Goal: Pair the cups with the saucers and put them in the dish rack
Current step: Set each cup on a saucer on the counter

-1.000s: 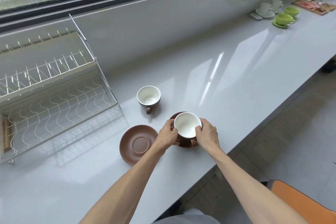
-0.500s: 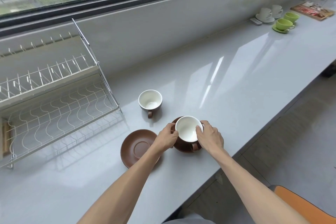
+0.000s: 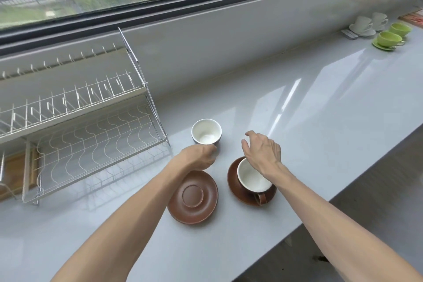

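Note:
A brown cup with a white inside (image 3: 251,178) stands on a brown saucer (image 3: 235,192), its handle towards me. My right hand (image 3: 261,151) hovers just above its far rim, fingers loose and holding nothing. A second brown cup (image 3: 206,131) stands on the bare counter further back. My left hand (image 3: 198,155) is at its near side with fingers curled round the handle, which they hide. An empty brown saucer (image 3: 192,197) lies below my left wrist. The wire dish rack (image 3: 91,130) stands at the left, with nothing in it.
Green cups on saucers (image 3: 389,40) and white cups (image 3: 368,24) sit at the far right of the grey counter (image 3: 320,110). The counter's front edge runs diagonally at the right. A wall with a window rises behind.
Both hands have let go of the cup on the saucer. My left hand moved up to the second cup's handle, and my right hand lifted above the first cup.

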`<state>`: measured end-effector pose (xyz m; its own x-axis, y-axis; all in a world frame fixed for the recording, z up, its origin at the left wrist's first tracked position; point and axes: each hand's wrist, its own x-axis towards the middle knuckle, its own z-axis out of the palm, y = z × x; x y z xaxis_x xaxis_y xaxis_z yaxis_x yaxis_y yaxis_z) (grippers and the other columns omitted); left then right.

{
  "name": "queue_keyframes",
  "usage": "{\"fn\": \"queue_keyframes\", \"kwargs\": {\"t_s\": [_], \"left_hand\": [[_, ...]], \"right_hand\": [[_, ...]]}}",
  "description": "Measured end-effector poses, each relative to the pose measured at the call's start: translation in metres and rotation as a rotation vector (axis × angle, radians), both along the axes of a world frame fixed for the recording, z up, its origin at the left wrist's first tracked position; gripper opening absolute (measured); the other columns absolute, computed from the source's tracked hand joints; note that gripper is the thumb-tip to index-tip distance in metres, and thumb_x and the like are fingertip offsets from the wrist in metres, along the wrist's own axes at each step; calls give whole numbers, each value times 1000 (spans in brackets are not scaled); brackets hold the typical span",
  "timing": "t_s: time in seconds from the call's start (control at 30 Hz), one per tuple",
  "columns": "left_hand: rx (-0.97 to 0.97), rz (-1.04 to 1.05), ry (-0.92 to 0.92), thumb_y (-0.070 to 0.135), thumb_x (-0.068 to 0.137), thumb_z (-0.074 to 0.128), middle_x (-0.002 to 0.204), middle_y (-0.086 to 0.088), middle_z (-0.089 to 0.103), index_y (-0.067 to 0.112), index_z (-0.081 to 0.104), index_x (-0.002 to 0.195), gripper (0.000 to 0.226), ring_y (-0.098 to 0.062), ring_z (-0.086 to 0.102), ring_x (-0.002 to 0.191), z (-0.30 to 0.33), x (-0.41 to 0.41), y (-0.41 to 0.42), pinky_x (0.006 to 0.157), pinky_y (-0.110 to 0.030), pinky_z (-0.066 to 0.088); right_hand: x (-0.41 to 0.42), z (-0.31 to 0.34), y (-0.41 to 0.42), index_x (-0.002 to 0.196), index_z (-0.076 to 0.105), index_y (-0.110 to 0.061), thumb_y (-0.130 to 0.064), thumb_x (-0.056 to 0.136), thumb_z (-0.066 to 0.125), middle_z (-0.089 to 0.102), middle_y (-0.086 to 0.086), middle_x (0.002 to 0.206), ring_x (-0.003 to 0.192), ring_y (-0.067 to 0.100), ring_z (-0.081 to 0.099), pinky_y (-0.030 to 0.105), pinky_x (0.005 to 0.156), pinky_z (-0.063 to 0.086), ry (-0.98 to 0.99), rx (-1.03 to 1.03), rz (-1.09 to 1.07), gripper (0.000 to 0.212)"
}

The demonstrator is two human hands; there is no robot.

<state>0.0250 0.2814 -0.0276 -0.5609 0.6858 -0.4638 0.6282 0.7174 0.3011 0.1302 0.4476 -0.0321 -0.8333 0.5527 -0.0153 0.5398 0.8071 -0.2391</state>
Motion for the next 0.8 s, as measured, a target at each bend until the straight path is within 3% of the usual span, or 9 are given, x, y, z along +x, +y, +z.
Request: {"fn": "queue_keyframes", "kwargs": {"t_s": [0.1,0.23,0.4,0.57,0.8], "left_hand": [[6,12,239,29,99,41,135,-10,56,21,48,140,43,-34,53,121,-1,-16,-9,96,-43,45],[220,136,451,27,94,50,142,-13,49,18,43,143,50,-37,51,124,-15,-25,-16,92,-48,45],[260,278,474,35,95,51,150,-18,42,20,37,149,58,-38,49,128,-36,-35,-15,97,-47,45],[287,405,287,40,99,41,156,-10,33,22,26,153,59,-34,49,128,-50,-44,-6,96,-46,46],[221,459,204,34,103,33,121,-13,66,15,25,152,53,-35,62,107,-57,-52,11,91,-43,40]], "right_hand": [[-19,-2,-7,141,47,-18,-35,101,41,58,7,134,107,34,64,41,83,49,70,-33,62,43],[-41,-14,-15,147,35,-20,-39,101,41,42,2,149,108,32,64,43,83,51,89,-82,100,50],[-64,-30,-21,151,30,-22,-43,101,40,34,1,155,111,30,63,42,86,52,51,-136,117,55],[-82,-46,-24,150,30,-22,-43,101,40,39,1,152,111,34,62,42,88,49,6,-237,112,54],[-98,-62,-27,150,30,-17,-24,103,36,64,17,118,103,41,61,43,86,45,23,-344,56,47]]}}
